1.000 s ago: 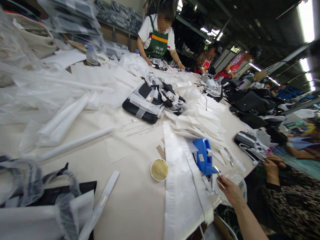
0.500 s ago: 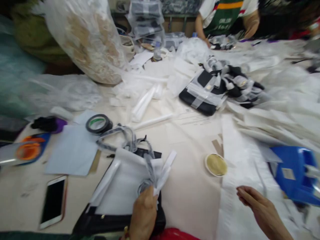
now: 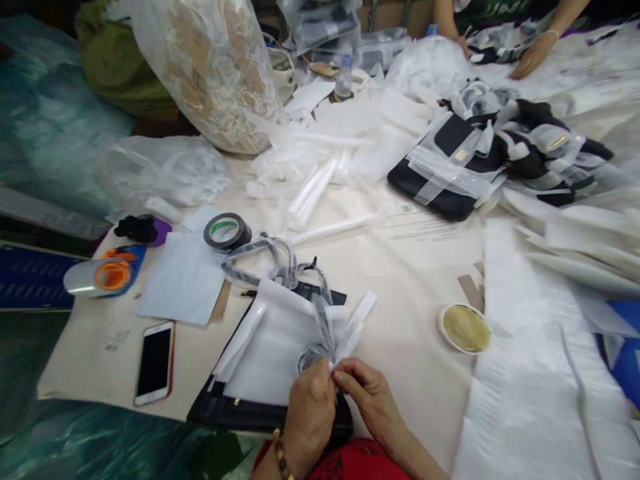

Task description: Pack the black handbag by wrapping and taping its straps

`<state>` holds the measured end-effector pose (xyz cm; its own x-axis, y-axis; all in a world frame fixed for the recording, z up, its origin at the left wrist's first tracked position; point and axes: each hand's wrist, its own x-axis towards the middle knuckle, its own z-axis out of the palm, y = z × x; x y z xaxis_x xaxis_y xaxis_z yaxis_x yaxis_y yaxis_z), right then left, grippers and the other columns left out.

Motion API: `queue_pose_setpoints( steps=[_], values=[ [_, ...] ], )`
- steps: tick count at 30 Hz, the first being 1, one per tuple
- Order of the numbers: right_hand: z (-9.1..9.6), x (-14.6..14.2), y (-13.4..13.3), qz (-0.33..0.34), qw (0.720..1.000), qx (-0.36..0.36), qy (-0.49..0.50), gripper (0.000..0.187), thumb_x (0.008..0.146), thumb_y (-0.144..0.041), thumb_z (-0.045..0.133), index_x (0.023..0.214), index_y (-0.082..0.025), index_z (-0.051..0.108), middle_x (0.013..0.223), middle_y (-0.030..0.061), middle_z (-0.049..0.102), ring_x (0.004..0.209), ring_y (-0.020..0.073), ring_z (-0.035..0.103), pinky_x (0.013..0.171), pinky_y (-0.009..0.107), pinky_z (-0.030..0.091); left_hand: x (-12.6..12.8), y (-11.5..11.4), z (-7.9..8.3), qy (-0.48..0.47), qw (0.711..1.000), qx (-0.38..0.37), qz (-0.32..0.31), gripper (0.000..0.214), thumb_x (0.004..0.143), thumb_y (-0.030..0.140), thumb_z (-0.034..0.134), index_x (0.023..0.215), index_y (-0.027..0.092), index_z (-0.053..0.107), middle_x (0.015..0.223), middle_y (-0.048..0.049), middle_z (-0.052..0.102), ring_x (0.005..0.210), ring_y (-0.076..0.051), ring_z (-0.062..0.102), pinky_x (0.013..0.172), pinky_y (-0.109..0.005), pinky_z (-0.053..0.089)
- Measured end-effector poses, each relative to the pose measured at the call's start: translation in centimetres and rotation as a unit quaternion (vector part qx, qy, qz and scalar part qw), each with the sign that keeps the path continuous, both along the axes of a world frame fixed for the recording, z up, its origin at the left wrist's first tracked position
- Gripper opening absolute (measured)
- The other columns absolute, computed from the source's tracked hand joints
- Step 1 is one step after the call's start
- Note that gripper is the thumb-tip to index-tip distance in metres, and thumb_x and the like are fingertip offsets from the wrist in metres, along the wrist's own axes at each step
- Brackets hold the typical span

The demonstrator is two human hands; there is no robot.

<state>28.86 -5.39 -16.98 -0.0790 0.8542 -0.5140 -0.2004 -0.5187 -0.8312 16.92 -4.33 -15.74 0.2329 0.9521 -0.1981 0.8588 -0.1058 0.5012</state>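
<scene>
A black bag [image 3: 220, 410] lies flat at the table's front edge with a white paper sheet [image 3: 265, 367] over it. Above the sheet, my left hand [image 3: 313, 400] is closed around the lower end of a plastic-wrapped strap [image 3: 323, 320], whose coil shows beside the knuckles. A white strip [image 3: 357, 323] sticks up from the same bunch. My right hand [image 3: 367, 397] pinches right against the left fingers; what lies between its fingertips is too small to make out. Another wrapped strap loop [image 3: 260, 257] rests beyond the bag.
Left lie a phone [image 3: 155, 363], black tape [image 3: 227, 232] and a clear roll with orange core [image 3: 113, 275]. A tub of yellowish paste [image 3: 465, 328] stands right, beside white sheets [image 3: 525, 373]. Wrapped black bags [image 3: 450, 167] lie farther back; a co-worker's hands [image 3: 535, 57] handle something there.
My right hand has come left from over the white sheets to meet my left hand at the strap. The left hand keeps its hold. The view has shifted, lower and to the left.
</scene>
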Motion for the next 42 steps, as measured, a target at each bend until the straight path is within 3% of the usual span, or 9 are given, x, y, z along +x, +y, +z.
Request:
queue_pose_setpoints(
  steps=[7,13,16,19,22,26,30,38,42],
  values=[
    [0.2,-0.5,1.1,-0.004,0.994,-0.074,-0.075,0.018,0.06,-0.033,0.063,0.053,-0.017,0.058,0.047,-0.002,0.052,0.047,0.0107,0.043,0.047,0.024,0.033,-0.2,0.1,0.0,-0.002,1.0,-0.018,0.003,0.026,0.079,0.008,0.03,0.07,0.017,0.052,0.065,-0.0059,0.061,0.056,-0.018,0.059,0.053,-0.028,0.045],
    [0.9,-0.5,2.7,0.031,0.981,-0.188,-0.03,0.017,0.055,-0.027,0.059,0.047,-0.019,0.047,0.04,-0.0041,0.049,0.038,0.0082,0.041,0.041,0.022,0.027,0.0,0.4,0.7,0.018,0.996,-0.082,0.016,0.024,0.077,0.007,0.03,0.081,0.016,0.052,0.072,-0.0071,0.063,0.068,-0.02,0.062,0.061,-0.03,0.047],
    [0.9,-1.3,2.9,0.041,0.974,-0.169,-0.145,0.015,0.055,-0.022,0.056,0.047,-0.02,0.044,0.042,-0.0042,0.047,0.042,0.0096,0.042,0.043,0.022,0.028,0.3,0.6,1.3,0.031,0.987,-0.151,0.052,0.027,0.078,0.007,0.031,0.099,0.013,0.046,0.081,-0.0096,0.064,0.077,-0.021,0.063,0.067,-0.03,0.046],
    [0.7,-2.4,2.8,0.051,0.943,-0.135,-0.299,0.017,0.058,-0.025,0.054,0.047,-0.021,0.041,0.047,-0.0017,0.049,0.047,0.0117,0.044,0.046,0.024,0.03,0.6,0.8,1.9,0.029,0.976,-0.204,0.075,0.031,0.081,0.011,0.03,0.112,0.01,0.036,0.088,-0.0133,0.063,0.083,-0.025,0.062,0.069,-0.033,0.046],
    [0.7,-2.5,2.8,0.069,0.927,-0.117,-0.349,0.02,0.061,-0.03,0.052,0.048,-0.021,0.041,0.049,0.0002,0.052,0.048,0.0126,0.045,0.048,0.024,0.03,0.7,0.9,2.1,0.023,0.972,-0.221,0.079,0.033,0.082,0.012,0.029,0.115,0.009,0.031,0.091,-0.0153,0.062,0.087,-0.027,0.061,0.072,-0.035,0.044],
    [1.2,-0.8,2.6,0.102,0.965,-0.118,-0.213,0.014,0.063,-0.029,0.051,0.054,-0.019,0.049,0.051,0.0,0.056,0.049,0.0119,0.049,0.048,0.023,0.033,0.7,0.8,1.9,0.024,0.972,-0.216,0.091,0.026,0.084,0.015,0.028,0.11,0.013,0.033,0.091,-0.0136,0.062,0.085,-0.027,0.061,0.07,-0.034,0.043],
    [1.5,0.4,2.3,0.08,0.984,-0.146,-0.07,0.009,0.06,-0.024,0.052,0.06,-0.016,0.056,0.052,-0.0022,0.056,0.044,0.0093,0.048,0.044,0.021,0.035,0.6,0.8,1.7,0.019,0.973,-0.211,0.089,0.016,0.085,0.017,0.032,0.1,0.018,0.037,0.081,-0.0079,0.062,0.078,-0.025,0.062,0.065,-0.031,0.042],
    [0.5,-0.1,1.4,0.056,0.985,-0.088,-0.14,0.01,0.063,-0.025,0.054,0.062,-0.017,0.058,0.057,0.0007,0.059,0.053,0.0128,0.052,0.049,0.024,0.04,0.7,0.9,1.9,0.003,0.974,-0.204,0.1,0.013,0.082,0.015,0.035,0.095,0.019,0.038,0.081,-0.0066,0.061,0.078,-0.023,0.061,0.066,-0.031,0.041],
    [-0.2,0.1,1.1,0.014,0.988,-0.112,-0.107,0.019,0.059,-0.025,0.061,0.072,-0.02,0.048,0.049,-0.005,0.055,0.045,0.0118,0.049,0.045,0.023,0.037,0.5,0.8,1.6,-0.002,0.974,-0.199,0.107,0.013,0.082,0.017,0.036,0.095,0.02,0.039,0.08,-0.0056,0.061,0.076,-0.023,0.061,0.065,-0.03,0.041]
  ],
)
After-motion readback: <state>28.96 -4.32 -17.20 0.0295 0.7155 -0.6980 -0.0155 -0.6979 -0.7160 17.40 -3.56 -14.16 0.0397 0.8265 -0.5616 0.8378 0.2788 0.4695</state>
